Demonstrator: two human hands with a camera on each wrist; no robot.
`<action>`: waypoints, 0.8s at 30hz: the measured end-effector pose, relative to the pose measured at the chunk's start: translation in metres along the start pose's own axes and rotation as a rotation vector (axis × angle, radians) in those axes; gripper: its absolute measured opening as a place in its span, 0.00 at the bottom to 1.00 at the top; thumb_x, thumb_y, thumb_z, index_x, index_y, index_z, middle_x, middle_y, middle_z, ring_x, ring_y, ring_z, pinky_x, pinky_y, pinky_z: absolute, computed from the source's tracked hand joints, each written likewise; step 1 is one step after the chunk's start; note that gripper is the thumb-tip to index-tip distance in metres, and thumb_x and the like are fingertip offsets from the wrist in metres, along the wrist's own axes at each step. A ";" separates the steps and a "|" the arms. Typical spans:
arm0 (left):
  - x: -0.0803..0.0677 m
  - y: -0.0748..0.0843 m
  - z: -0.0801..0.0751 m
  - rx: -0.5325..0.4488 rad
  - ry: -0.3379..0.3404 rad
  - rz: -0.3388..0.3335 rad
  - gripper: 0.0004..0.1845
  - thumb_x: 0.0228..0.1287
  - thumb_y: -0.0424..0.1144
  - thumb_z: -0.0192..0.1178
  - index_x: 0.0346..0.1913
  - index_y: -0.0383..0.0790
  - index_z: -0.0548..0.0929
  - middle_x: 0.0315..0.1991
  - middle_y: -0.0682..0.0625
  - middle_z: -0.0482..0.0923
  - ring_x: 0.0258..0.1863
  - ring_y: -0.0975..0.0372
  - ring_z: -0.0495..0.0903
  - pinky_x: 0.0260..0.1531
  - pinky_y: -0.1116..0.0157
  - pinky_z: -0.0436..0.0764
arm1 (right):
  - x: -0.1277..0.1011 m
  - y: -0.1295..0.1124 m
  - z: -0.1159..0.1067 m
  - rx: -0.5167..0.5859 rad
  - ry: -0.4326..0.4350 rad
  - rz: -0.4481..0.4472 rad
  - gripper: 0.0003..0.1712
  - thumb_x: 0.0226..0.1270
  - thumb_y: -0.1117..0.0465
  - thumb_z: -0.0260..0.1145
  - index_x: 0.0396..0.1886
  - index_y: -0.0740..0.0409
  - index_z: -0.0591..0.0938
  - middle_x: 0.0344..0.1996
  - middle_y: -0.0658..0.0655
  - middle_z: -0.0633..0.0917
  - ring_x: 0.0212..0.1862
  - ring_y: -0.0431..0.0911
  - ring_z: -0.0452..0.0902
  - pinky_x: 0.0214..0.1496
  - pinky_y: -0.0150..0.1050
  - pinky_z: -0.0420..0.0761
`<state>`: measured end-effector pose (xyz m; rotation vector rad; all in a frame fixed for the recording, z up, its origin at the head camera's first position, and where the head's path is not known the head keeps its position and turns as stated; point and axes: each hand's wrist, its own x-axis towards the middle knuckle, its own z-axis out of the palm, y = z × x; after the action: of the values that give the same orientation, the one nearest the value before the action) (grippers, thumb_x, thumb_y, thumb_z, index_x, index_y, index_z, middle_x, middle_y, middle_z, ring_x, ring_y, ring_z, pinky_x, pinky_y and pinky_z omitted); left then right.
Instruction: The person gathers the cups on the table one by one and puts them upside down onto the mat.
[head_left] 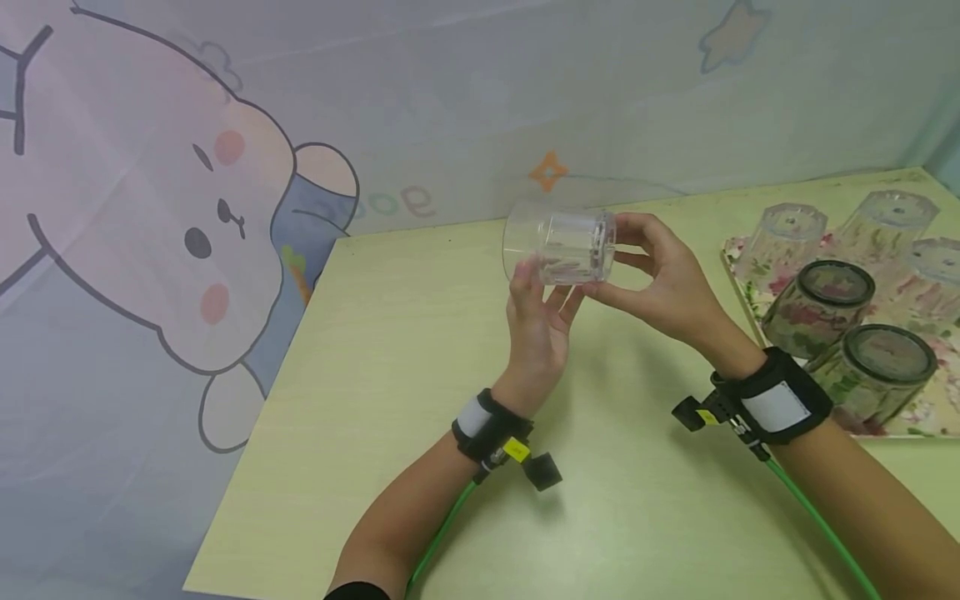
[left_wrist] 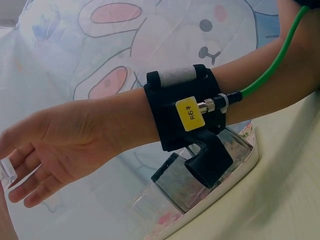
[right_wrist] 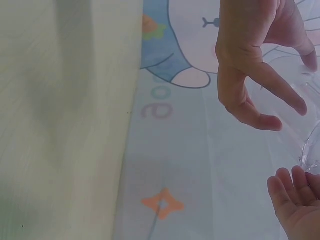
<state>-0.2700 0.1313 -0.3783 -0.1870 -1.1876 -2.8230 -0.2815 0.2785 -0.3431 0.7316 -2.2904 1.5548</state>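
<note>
Above the pale green table (head_left: 420, 350), left of the floral tray (head_left: 738, 267) of upturned glasses, I hold a clear tumbler (head_left: 558, 243) sideways, left hand (head_left: 538, 321) cupping underneath, right hand (head_left: 663, 279) pinching its base; light, rigid, likely slippery and breakable.

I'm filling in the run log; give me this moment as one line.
left hand: holds clear glass | right hand: holds it | glass: sideways, above table | tray: five glasses upside down
</note>
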 end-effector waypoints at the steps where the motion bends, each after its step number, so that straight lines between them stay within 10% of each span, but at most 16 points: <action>1: 0.000 0.000 0.000 0.002 -0.002 0.000 0.53 0.33 0.74 0.67 0.62 0.47 0.68 0.53 0.56 0.73 0.47 0.63 0.79 0.46 0.71 0.84 | 0.000 0.000 0.000 0.004 0.003 -0.004 0.39 0.49 0.69 0.75 0.62 0.61 0.69 0.54 0.45 0.75 0.56 0.29 0.71 0.59 0.19 0.74; 24: -0.002 -0.004 -0.003 0.012 -0.069 -0.020 0.48 0.47 0.73 0.60 0.66 0.45 0.67 0.63 0.49 0.71 0.55 0.58 0.77 0.52 0.69 0.82 | -0.003 0.005 0.001 0.147 0.055 -0.051 0.38 0.49 0.74 0.73 0.62 0.64 0.70 0.53 0.38 0.75 0.57 0.31 0.73 0.55 0.20 0.77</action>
<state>-0.2688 0.1313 -0.3834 -0.2757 -1.2258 -2.8476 -0.2821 0.2799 -0.3484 0.7667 -2.1192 1.7119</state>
